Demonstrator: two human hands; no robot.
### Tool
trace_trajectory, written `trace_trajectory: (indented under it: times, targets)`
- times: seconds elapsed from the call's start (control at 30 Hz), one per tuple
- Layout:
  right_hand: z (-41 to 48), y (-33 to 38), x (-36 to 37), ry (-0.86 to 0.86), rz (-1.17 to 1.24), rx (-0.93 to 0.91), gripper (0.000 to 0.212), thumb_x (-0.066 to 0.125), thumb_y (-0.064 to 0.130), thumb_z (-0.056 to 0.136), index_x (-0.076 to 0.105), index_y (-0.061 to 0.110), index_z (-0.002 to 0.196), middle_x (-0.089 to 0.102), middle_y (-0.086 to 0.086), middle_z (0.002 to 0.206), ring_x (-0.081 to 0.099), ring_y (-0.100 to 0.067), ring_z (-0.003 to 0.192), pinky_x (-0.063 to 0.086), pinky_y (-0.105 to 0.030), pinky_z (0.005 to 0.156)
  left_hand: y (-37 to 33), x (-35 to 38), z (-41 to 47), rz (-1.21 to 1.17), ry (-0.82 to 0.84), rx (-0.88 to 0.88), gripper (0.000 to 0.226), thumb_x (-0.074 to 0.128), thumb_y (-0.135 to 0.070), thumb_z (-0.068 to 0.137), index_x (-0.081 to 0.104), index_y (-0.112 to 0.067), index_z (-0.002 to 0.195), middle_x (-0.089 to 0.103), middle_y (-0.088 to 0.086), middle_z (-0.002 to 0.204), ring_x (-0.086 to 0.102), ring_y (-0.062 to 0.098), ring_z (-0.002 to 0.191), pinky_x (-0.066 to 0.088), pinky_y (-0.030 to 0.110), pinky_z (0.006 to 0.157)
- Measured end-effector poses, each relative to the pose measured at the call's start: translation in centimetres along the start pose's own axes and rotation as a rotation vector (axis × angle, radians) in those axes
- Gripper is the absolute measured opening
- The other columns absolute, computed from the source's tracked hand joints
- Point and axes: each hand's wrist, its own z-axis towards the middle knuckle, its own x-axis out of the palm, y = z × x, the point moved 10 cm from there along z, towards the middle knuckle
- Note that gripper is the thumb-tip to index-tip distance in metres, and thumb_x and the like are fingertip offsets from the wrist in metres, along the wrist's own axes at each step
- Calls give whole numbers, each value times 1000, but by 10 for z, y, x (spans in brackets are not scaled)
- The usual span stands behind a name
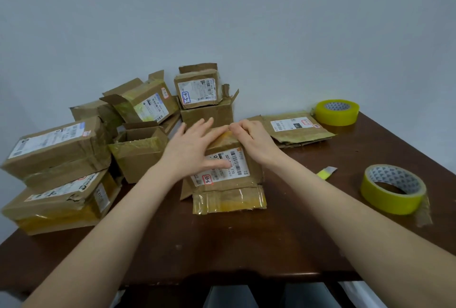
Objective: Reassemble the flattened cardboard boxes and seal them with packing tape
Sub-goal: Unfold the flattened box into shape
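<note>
While the dark counter [246, 246] ends at a pale wall [222, 11], the left hand [190, 149] spreads its fingers [206, 124] wide on the box [222, 190]; the right hand [254, 140] grips its far edge.

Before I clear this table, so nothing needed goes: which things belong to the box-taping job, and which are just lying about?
Job: labelled box under the left hand and right hand; near tape roll; far tape roll; flattened box; yellow cutter.
Lying about: stacked boxes at left; open box; boxes by the wall.
</note>
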Motion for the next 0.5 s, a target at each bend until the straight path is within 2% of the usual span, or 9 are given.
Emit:
trace_trajectory:
  times: [0.07, 0.13, 0.2, 0.23, 0.3, 0.37, 0.4, 0.43, 0.5]
  targets:
    - [-6, 7, -1, 38, 37, -5, 46, 35, 63, 91, 63, 27, 100, 60, 0, 104, 54, -11, 96, 41, -28, 79, -11, 13, 8, -20, 73, 27, 97, 28, -88, 64, -12, -47, 143, 14, 8, 159, 18, 25, 145, 21, 50, 116]
    - [-14, -5, -8, 77, 154, 82, 49, 32, 51, 100, 58, 18, 125, 55, 9, 114, 50, -4, 101, 39, -18, 80, -11, 22, 13, -42, 56, 43, 91, 44, -76, 76, -7, -49, 146, 25, 9, 153, 30, 28, 137, 32, 47, 110]
    - [-23, -38, -23, 10, 292, 251, 55, 30, 54, 99, 50, 20, 137, 50, 12, 128, 47, -7, 116, 38, -23, 97, -2, 21, 11, -124, 20, 41, 85, 52, -68, 80, 1, -50, 146, 32, 8, 147, 38, 27, 130, 37, 44, 105]
    - [-29, -55, -35, -64, 296, 326, 55, 35, 55, 98, 50, 19, 137, 51, 9, 132, 48, -12, 121, 39, -32, 104, 1, 17, 10, -176, 8, 43, 84, 54, -65, 81, 3, -50, 146, 33, 8, 144, 39, 25, 127, 38, 42, 103]
    - [-42, -83, -52, -160, 207, 478, 49, 49, 48, 95, 54, 14, 130, 59, -2, 124, 57, -21, 111, 49, -41, 96, 8, 2, 9, -264, -35, 47, 82, 58, -59, 82, 7, -50, 145, 35, 7, 142, 40, 22, 124, 40, 39, 101]
    - [-57, -94, -44, -66, 197, 606, 46, 48, 45, 97, 52, 11, 127, 63, -9, 112, 64, -25, 99, 56, -37, 76, 13, -19, 10, -369, -93, 54, 80, 62, -53, 81, 12, -50, 143, 37, 7, 139, 40, 20, 122, 40, 35, 100]
    - [-64, -92, -32, 20, 237, 661, 47, 43, 48, 98, 52, 11, 126, 65, -11, 112, 65, -27, 100, 55, -35, 72, 15, -28, 10, -407, -114, 63, 78, 64, -50, 81, 14, -50, 142, 38, 7, 138, 40, 19, 122, 39, 33, 100]
    - [-70, -88, -19, 97, 313, 709, 51, 38, 53, 98, 52, 13, 128, 66, -12, 115, 66, -29, 102, 55, -35, 73, 13, -36, 9, -425, -122, 82, 78, 65, -48, 81, 15, -50, 141, 38, 7, 137, 40, 19, 122, 37, 31, 100]
    - [-74, -80, 5, 168, 593, 766, 51, 37, 57, 97, 59, 16, 117, 69, -10, 114, 67, -28, 102, 55, -41, 82, 6, -45, 7, -440, -106, 112, 78, 65, -48, 80, 15, -49, 140, 38, 6, 137, 40, 19, 123, 36, 31, 101]
